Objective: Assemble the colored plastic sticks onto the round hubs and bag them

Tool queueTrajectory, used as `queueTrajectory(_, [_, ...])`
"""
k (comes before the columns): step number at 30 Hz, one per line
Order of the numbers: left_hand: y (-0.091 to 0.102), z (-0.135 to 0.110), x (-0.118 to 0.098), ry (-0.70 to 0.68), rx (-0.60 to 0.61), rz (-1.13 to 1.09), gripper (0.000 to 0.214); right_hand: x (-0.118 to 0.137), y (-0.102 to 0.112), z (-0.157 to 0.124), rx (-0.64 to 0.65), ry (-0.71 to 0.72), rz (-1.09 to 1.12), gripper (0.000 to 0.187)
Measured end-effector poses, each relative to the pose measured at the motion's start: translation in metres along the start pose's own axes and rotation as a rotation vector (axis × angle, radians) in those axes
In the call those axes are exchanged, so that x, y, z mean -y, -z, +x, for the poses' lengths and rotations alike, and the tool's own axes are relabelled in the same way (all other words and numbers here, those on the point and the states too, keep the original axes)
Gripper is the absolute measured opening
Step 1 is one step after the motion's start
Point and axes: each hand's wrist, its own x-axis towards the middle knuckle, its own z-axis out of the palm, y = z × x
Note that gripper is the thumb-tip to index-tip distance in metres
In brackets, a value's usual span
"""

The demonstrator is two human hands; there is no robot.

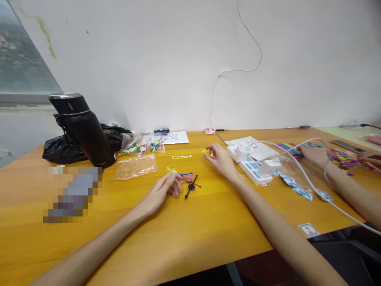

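My right hand (220, 159) pinches a small yellow plastic piece (205, 151) between thumb and fingertips, just above the table. My left hand (163, 190) rests on the wood with its fingers loosely curled and slightly apart; nothing shows in it. Just beyond its fingertips lie several plastic spinner arrows: a black one (191, 186) with a round hub, a red one (189, 178), a blue one (187, 174) and a green one (172, 170), partly overlapping. Farther back, a yellow and white arrow (182, 157) lies by itself.
A clear bag of coloured arrows (143, 145), a flat plastic bag (136, 167) and a black flask (86, 133) stand or lie left. To the right are a power strip (255, 171), white cables and another person's hand (314, 155) among colourful pieces.
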Motion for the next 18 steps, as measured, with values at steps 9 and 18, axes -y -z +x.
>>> queueTrajectory(9, [0.0,0.0,-0.001,-0.017,0.014,0.024,0.039,-0.012,-0.001,-0.003,0.126,-0.035,-0.28,0.023])
queueTrajectory(18, [0.007,0.004,0.0,-0.076,-0.097,0.064,0.021,0.038,-0.001,-0.009,0.592,0.059,0.392,0.033])
